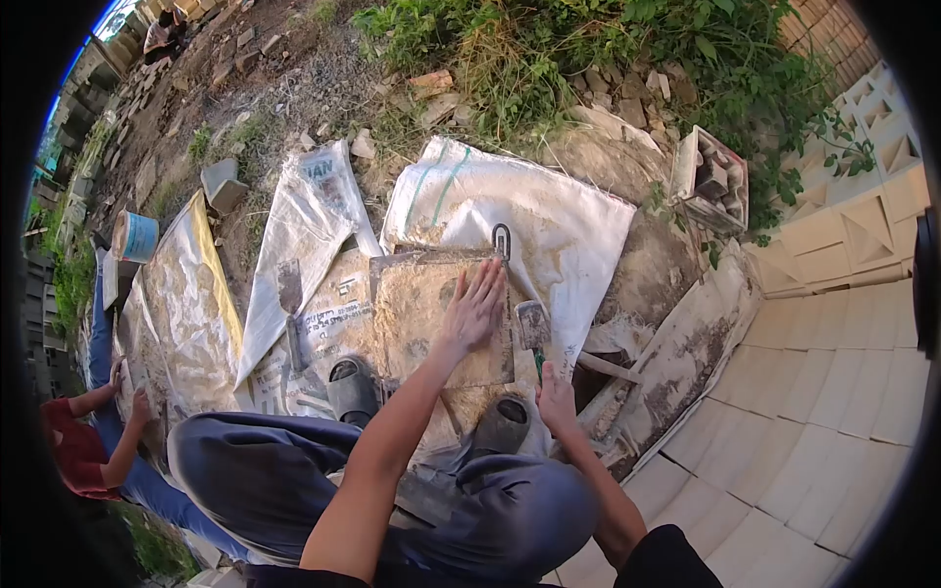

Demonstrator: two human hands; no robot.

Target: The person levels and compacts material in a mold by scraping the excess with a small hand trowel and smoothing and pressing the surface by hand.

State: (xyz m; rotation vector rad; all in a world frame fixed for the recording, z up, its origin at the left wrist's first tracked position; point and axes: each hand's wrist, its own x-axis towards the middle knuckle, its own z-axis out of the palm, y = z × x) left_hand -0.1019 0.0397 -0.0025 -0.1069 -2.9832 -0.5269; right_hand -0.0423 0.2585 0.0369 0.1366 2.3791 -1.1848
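My left hand [474,309] lies flat, fingers stretched out, on the right part of a square mould [407,333] covered with sandy powder. A metal loop handle [502,241] stands at the mould's upper right corner, just beyond my fingertips. My right hand [556,400] is closed round the green handle of a small trowel [533,325], whose dusty blade points away from me, right of the mould. Under and beyond the mould lie white sacks [578,220] strewn with powder.
A co-worker in a red top [83,446] sits at the left. Another trowel [290,294] lies on the sacks. A bucket [135,237] stands at the far left, a box of rubble [711,181] at the upper right. Pale blocks [784,421] line the right side.
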